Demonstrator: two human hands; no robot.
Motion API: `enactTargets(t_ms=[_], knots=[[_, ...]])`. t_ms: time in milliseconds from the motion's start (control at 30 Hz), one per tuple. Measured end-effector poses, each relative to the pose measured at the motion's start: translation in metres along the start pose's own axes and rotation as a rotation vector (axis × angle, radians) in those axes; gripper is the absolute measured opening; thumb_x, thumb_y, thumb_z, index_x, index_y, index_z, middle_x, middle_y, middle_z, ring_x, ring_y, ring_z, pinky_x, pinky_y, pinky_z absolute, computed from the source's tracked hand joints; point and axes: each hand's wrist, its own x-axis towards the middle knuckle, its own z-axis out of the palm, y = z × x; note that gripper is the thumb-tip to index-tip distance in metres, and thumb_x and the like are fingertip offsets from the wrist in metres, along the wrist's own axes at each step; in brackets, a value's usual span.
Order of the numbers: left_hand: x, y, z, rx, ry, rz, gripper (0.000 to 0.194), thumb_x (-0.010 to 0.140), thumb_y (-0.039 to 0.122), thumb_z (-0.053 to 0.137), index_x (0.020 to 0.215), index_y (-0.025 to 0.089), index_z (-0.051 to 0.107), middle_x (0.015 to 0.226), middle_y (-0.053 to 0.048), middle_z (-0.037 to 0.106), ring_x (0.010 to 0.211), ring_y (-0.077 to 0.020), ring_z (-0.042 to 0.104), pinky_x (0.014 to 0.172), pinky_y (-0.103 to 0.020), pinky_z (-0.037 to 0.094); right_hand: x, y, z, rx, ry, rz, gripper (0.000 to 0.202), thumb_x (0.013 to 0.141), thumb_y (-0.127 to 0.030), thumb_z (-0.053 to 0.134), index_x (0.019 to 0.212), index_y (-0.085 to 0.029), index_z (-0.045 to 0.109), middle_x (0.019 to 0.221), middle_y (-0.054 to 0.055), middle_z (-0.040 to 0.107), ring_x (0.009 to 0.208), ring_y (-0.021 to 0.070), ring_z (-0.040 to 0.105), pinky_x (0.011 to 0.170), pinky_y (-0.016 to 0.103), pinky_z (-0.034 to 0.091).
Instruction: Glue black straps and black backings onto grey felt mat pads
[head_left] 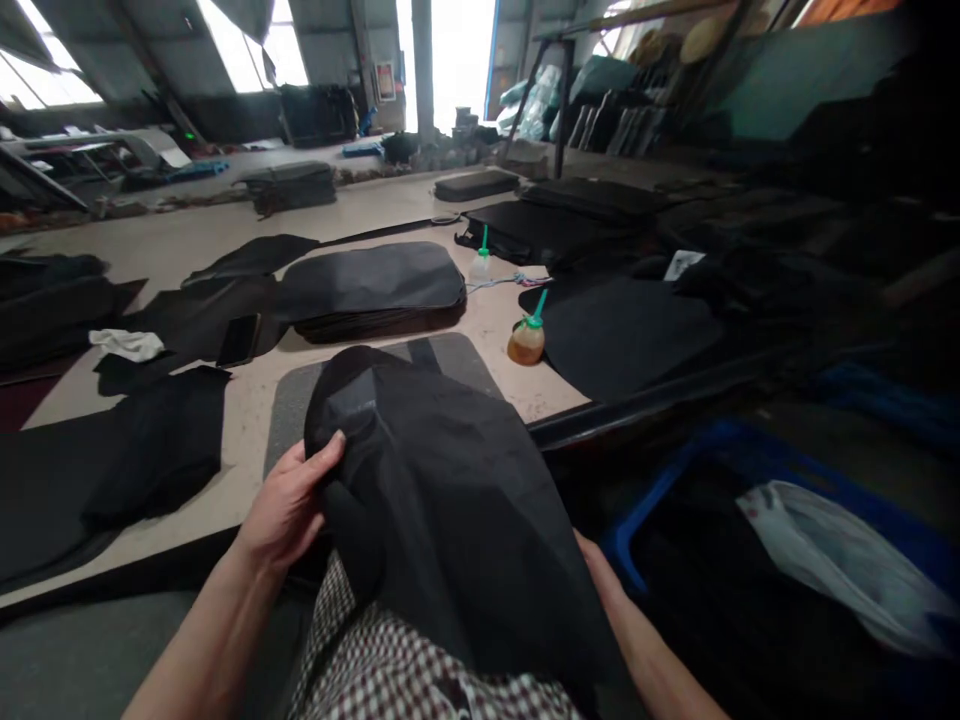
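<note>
A large black fabric panel (450,480) with rounded corners is held up in front of me, bent and slanting over my checked apron. My left hand (292,500) grips its left edge, thumb on top and fingers behind. At the panel's right edge is my right hand (600,580), its fingers hidden behind the cloth. Under the panel's far end, a grey board (289,410) with a dark strip lies on the table. Beyond it rests a stack of dark rounded panels (375,280).
A squeeze bottle (526,342) of amber liquid with a green nozzle stands on the table (517,385); a clearer bottle (481,262) is behind it. A phone (239,340) and white cloth (127,344) lie left. A blue crate (626,540) sits low at right.
</note>
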Motion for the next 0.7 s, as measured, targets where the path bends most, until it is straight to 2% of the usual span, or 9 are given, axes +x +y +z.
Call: enactTargets(t_ms=[67, 167, 267, 367, 467, 567, 700], knots=[[-0.002, 0.002, -0.023, 0.035, 0.075, -0.005, 0.041, 0.073, 0.031, 0.091, 0.107, 0.014, 0.075, 0.096, -0.011, 0.081, 0.076, -0.0245, 0.078, 0.067, -0.029, 0.066, 0.0, -0.022, 0.001, 0.069, -0.001, -0.015, 0.034, 0.078, -0.047, 0.084, 0.107, -0.03, 0.079, 0.111, 0.006, 0.079, 0.101, 0.0308, 0.076, 0.095, 0.042, 0.062], [-0.003, 0.006, -0.057, 0.096, 0.196, -0.021, 0.045, 0.067, 0.03, 0.094, 0.104, 0.014, 0.076, 0.094, -0.01, 0.081, 0.076, -0.0244, 0.078, 0.065, -0.027, 0.065, 0.005, -0.062, 0.005, 0.087, 0.013, -0.031, 0.05, 0.077, -0.039, 0.089, 0.123, -0.028, 0.073, 0.12, 0.009, 0.076, 0.101, 0.0315, 0.076, 0.092, 0.045, 0.063], [0.001, 0.009, -0.082, 0.128, 0.275, -0.042, 0.055, 0.063, 0.028, 0.096, 0.112, 0.018, 0.075, 0.1, -0.009, 0.081, 0.08, -0.0254, 0.079, 0.068, -0.029, 0.066, 0.021, -0.097, 0.013, -0.066, 0.105, -0.103, 0.058, 0.069, -0.04, 0.095, 0.121, -0.025, 0.074, 0.117, 0.011, 0.077, 0.093, 0.0322, 0.077, 0.084, 0.044, 0.065], [0.009, 0.014, -0.095, 0.179, 0.308, -0.09, 0.061, 0.062, 0.029, 0.096, 0.118, 0.02, 0.072, 0.103, -0.01, 0.081, 0.082, -0.0277, 0.079, 0.071, -0.035, 0.066, 0.047, -0.124, 0.026, -0.256, 0.113, -0.156, 0.057, 0.065, -0.045, 0.097, 0.115, -0.024, 0.076, 0.113, 0.01, 0.078, 0.092, 0.0328, 0.077, 0.08, 0.042, 0.066], [0.025, 0.02, -0.101, 0.268, 0.287, -0.08, 0.065, 0.064, 0.036, 0.096, 0.121, 0.02, 0.071, 0.107, -0.011, 0.08, 0.086, -0.0289, 0.078, 0.074, -0.038, 0.066, 0.079, -0.144, 0.042, -0.422, 0.057, -0.253, 0.056, 0.072, -0.051, 0.091, 0.119, -0.025, 0.075, 0.113, 0.009, 0.077, 0.097, 0.0325, 0.075, 0.08, 0.04, 0.065], [0.05, 0.027, -0.108, 0.434, 0.279, 0.039, 0.064, 0.066, 0.047, 0.093, 0.12, 0.018, 0.072, 0.109, -0.01, 0.08, 0.092, -0.0277, 0.077, 0.076, -0.033, 0.064, 0.111, -0.162, 0.059, -0.498, -0.017, -0.355, 0.052, 0.078, -0.055, 0.086, 0.119, -0.025, 0.075, 0.113, 0.007, 0.077, 0.099, 0.03, 0.074, 0.082, 0.037, 0.062], [0.094, 0.036, -0.12, 0.771, 0.32, 0.201, 0.063, 0.072, 0.06, 0.083, 0.118, 0.017, 0.074, 0.111, -0.01, 0.08, 0.098, -0.0298, 0.075, 0.075, -0.03, 0.06, 0.153, -0.181, 0.073, -0.555, -0.074, -0.436, 0.051, 0.077, -0.06, 0.083, 0.108, -0.02, 0.075, 0.101, 0.006, 0.077, 0.089, 0.0259, 0.072, 0.08, 0.034, 0.058]])
